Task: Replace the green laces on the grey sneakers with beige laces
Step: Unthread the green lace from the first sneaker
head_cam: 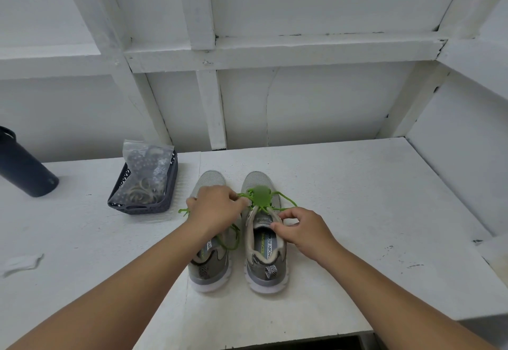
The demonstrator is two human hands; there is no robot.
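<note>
Two grey sneakers stand side by side on the white table, toes pointing away: the left sneaker (209, 261) and the right sneaker (265, 261). Green laces (258, 198) cross the right sneaker's top and trail out to both sides. My left hand (217, 206) hovers over the left sneaker and pinches a green lace strand of the right sneaker. My right hand (299, 226) grips the right sneaker's tongue and collar edge. More green lace (231, 239) loops loosely on the left sneaker, partly hidden under my left wrist.
A dark mesh basket (143, 206) holding a clear plastic bag (148, 165) of coiled laces sits left of the sneakers. A dark bottle (22, 168) stands at the far left. A white crumpled scrap (22, 263) lies near the left front. White walls enclose the table (357, 212).
</note>
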